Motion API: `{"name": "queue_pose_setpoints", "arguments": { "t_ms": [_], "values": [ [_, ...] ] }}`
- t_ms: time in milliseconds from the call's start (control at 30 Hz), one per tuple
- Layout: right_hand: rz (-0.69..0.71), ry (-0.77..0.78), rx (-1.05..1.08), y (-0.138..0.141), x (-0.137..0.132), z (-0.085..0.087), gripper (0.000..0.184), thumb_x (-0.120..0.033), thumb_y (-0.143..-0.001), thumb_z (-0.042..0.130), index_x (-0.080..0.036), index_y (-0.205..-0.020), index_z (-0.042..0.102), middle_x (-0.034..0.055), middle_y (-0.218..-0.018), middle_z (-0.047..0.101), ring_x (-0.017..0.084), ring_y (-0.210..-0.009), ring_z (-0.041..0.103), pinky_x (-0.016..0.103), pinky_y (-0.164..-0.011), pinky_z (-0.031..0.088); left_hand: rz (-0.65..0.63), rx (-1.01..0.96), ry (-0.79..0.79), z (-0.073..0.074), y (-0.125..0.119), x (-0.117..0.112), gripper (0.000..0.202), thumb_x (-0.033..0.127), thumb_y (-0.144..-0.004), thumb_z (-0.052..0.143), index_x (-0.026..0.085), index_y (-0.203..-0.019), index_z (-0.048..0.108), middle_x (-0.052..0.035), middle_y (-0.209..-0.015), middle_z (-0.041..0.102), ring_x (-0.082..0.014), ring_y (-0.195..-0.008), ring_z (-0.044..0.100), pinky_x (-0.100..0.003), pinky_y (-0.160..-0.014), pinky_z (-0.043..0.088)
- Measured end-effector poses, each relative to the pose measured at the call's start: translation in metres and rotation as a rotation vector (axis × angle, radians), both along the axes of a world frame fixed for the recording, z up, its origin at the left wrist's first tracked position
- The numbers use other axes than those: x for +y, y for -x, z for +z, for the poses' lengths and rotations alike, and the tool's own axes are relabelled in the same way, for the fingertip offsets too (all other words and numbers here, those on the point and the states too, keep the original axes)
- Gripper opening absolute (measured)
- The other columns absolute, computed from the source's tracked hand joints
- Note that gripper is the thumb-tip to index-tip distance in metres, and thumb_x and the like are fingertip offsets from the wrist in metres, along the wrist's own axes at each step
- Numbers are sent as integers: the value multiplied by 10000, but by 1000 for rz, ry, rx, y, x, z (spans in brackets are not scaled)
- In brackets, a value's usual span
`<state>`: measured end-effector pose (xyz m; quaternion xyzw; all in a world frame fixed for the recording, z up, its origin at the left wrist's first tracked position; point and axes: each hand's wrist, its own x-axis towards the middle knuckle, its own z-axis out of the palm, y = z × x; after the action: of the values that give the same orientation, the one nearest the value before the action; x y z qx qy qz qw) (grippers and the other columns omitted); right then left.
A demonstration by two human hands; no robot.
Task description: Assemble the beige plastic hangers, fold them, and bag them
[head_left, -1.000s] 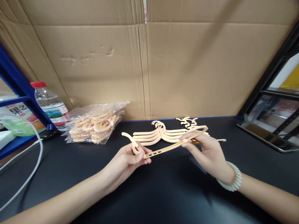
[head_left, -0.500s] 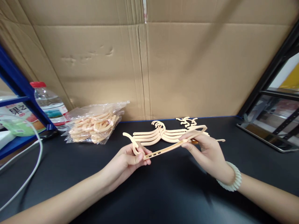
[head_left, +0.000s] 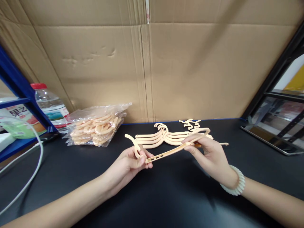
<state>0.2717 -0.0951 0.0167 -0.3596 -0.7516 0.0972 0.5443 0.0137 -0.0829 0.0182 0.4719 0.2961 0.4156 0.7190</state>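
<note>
Our left hand point(head_left: 133, 162) pinches the curved hook point(head_left: 130, 139) at one end of the hanger point(head_left: 171, 152); right of that grip, our right hand point(head_left: 210, 152) pinches its middle, presumably steadying it

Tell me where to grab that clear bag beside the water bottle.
Probably pinch the bag by its loose upper right corner, coming from the right: that film juts past the curved pieces, while the bottle crowds its left side.

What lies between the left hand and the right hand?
In the head view, one slotted arm of a hanger spans the stretch from the left hand to the right hand. Behind it, more hangers lie on the black table.
</note>
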Motion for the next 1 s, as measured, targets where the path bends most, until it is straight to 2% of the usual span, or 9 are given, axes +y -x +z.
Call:
{"name": "queue_pose_setpoints", "arguments": {
  "t_ms": [233, 533, 867, 1000],
  "values": [
    [15, -17, -1, 2, -1, -1, 78, -147, -885, 593, -213, -878, 635, 16, -887, 682, 151, -864, 628, 274, -783, 496, 62, 50, -28, -1, -2, 1, 160, 134, -660, 778, 137, -642, 618, -31, -783, 680, -120, -655, 610, -209, -635, 460],
    [18, 48, 7, 8, -8, -3, 68, -162, -893, 581, -205, -876, 630, 23, -875, 678, 146, -842, 636, 259, -760, 499, 148, 115, -71, -5, -8, 0, 173, 100, -606, 725, 148, -600, 559, 0, -674, 649, -93, -568, 544, -191, -552, 395],
    [-30, 108, 54, 9, -12, -3, 62, -217, -892, 595, -200, -881, 653, 38, -876, 687, 158, -801, 639, 255, -698, 516, 137, 159, -157, -6, -6, 4, 243, 186, -601, 813, 135, -589, 576, -24, -645, 666, -119, -565, 591, -211, -544, 440],
    [-70, 148, 130, 10, -14, -3, 68, -236, -890, 603, -205, -876, 661, 42, -896, 692, 173, -822, 640, 276, -718, 521, 184, 156, -208, -5, -8, 0, 230, 195, -622, 821, 134, -606, 600, -27, -698, 683, -129, -584, 627, -231, -579, 488]
  ]
}}
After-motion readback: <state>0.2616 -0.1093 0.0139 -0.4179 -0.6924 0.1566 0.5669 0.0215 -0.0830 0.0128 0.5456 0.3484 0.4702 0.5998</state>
